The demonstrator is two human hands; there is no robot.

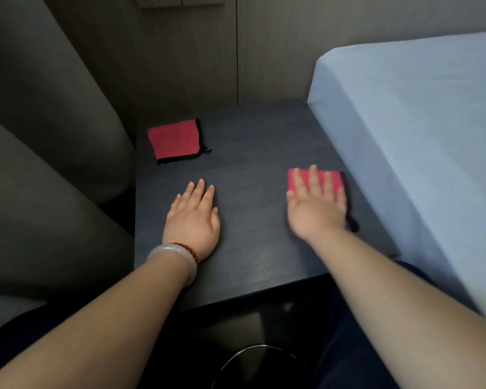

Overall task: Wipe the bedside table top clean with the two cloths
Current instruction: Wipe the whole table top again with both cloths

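Observation:
The dark bedside table top (250, 153) fills the middle of the head view. A folded red cloth with black trim (174, 140) lies flat at its far left corner, untouched. My left hand (194, 217) rests flat on the bare table top, fingers straight, a short way in front of that cloth. A second red cloth (333, 178) lies near the table's right edge. My right hand (317, 203) presses flat on it with spread straight fingers, covering most of it; the hand looks slightly blurred.
A bed with a light blue sheet (418, 136) butts against the table's right side. A dark padded chair (54, 164) stands to the left. A wood panel wall (194, 66) rises behind. A round dark bin (258, 366) sits below the front edge.

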